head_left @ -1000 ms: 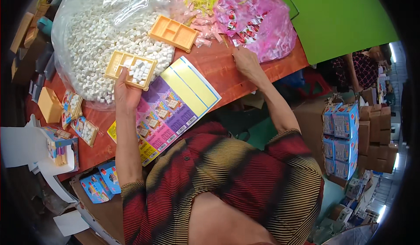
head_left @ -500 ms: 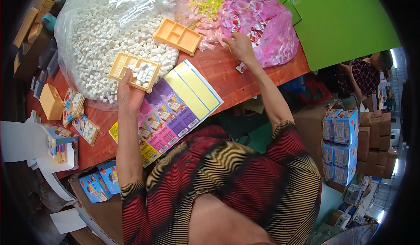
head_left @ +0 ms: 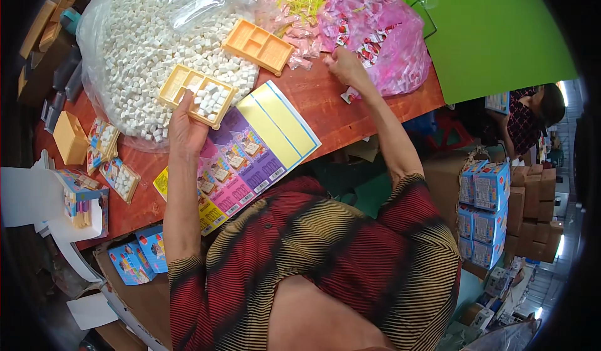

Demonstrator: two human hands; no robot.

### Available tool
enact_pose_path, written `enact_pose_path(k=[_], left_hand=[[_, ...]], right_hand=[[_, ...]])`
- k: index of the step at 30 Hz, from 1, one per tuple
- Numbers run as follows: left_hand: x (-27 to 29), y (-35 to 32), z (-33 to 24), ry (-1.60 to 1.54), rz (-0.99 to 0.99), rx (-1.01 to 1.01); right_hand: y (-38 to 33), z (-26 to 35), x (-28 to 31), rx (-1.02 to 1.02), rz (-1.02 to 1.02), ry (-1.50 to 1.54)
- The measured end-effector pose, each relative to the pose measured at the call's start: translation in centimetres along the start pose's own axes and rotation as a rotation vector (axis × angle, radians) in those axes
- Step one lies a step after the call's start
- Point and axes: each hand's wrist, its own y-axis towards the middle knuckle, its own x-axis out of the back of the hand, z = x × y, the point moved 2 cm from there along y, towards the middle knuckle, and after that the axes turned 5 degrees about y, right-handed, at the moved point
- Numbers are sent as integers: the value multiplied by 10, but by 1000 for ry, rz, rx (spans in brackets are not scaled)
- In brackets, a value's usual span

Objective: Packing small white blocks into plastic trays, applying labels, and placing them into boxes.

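Head view: left hand (head_left: 183, 132) closed on the near edge of a yellow compartment tray (head_left: 196, 95) partly filled with white blocks (head_left: 210, 98), held over the desk (head_left: 325, 107) beside the open bag of blocks (head_left: 144, 31). Right hand (head_left: 341, 66) pinched at the pink sachet bag (head_left: 382, 35); contents of grip unclear. Risk: one-edge hold lets the tray tilt, spilling blocks.

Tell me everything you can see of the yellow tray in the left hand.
The yellow tray looks like moulded plastic, rectangular, split into small compartments. Several hold white cubes, others look empty. The left hand grips its near edge, holding it roughly level over the bag of white cubes, beside a printed card sheet.
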Motion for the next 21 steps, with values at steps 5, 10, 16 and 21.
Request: enact_pose_path(k=[5,10,16,21], left_hand=[[-12,-6,5,119,64,-59],[-11,-12,7,242,74,-75],[-12,-16,11,299,49,-39],[-12,-12,14,316,66,-18]], right_hand=[[2,-1,-15,314,-42,-258],[-3,7,-8,268,20,-284],[-4,-2,-7,102,27,-110],[-3,12,-6,317,190,-239]])
